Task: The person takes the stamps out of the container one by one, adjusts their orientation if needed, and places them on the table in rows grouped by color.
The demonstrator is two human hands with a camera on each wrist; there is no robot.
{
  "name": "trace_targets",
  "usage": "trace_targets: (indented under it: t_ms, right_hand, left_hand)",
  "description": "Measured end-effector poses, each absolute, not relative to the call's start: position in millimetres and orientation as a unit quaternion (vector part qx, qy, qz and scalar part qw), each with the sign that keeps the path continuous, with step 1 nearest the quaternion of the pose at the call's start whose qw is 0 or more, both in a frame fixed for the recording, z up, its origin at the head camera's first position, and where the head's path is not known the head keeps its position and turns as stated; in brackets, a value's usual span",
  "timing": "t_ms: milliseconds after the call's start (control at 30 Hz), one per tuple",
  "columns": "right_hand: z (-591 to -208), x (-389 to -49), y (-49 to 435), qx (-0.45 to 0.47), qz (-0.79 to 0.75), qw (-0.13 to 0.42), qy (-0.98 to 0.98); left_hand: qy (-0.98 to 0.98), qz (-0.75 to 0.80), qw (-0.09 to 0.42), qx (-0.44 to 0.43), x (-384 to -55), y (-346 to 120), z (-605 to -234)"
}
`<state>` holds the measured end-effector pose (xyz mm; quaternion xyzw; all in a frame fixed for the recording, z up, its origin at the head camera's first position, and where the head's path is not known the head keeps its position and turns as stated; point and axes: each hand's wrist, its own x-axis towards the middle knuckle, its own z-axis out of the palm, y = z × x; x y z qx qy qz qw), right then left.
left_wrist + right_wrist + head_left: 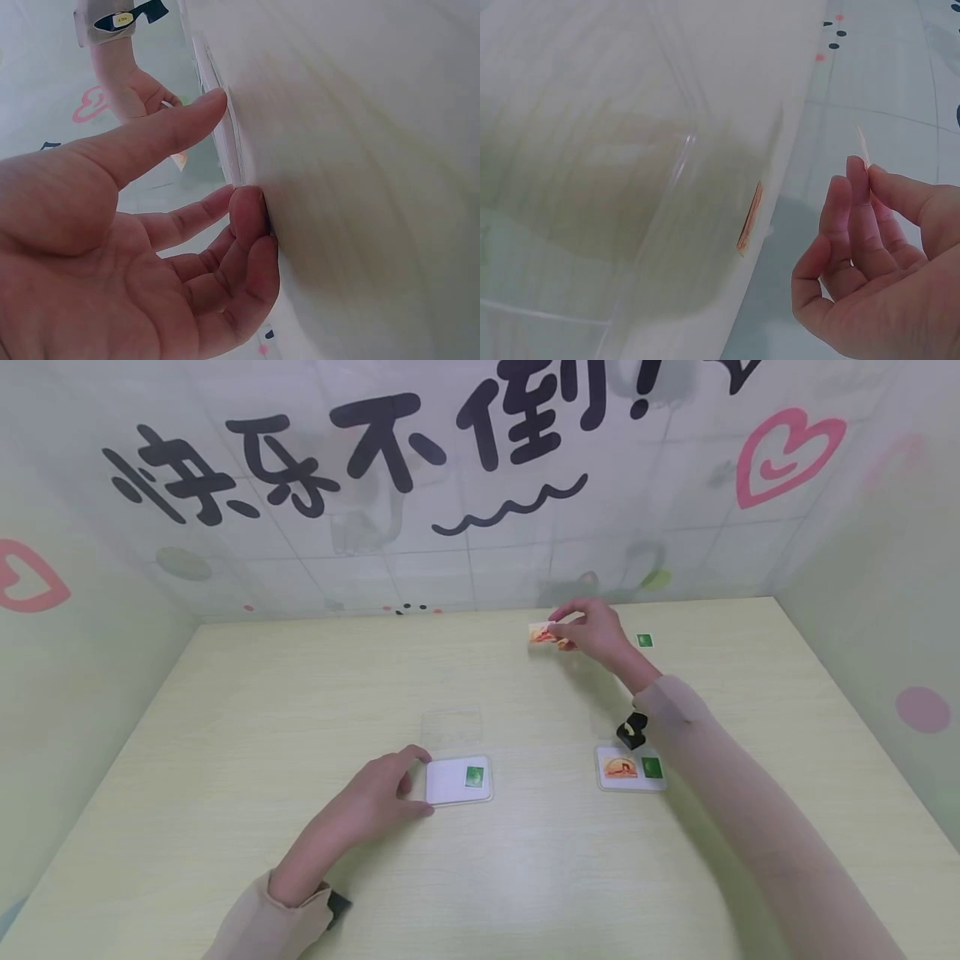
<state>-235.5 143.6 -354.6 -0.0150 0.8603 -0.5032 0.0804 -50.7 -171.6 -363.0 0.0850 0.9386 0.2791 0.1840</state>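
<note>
My right hand (596, 633) pinches an orange picture stamp (540, 633) between thumb and fingertips above the back of the table. In the right wrist view that stamp (862, 142) shows edge-on. Another orange stamp (750, 217) lies on the table near the hand. My left hand (378, 793) holds the left end of a shallow clear case (491, 781), thumb at its near edge and a finger at its far edge. Inside the case is a white card (446, 782) with a green stamp (474, 777) on its right side. In the left wrist view the case (229, 142) appears edge-on by the thumb.
On the right, a second clear case (632, 787) holds a white card with an orange stamp (620, 767) and a green stamp (652, 767). One more green stamp (645, 641) lies at the back right. A clear lid (450, 727) lies behind the left case. Walls stand behind and beside the table.
</note>
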Motion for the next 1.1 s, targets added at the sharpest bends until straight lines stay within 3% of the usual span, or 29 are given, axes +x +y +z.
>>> trace_targets:
  t_ms: [1100]
  right_hand:
    - [-362,-250,137,0.012,-0.460,0.091,0.883]
  left_hand:
    - [0.936,0.290,0.182,0.088,-50,-173,-363]
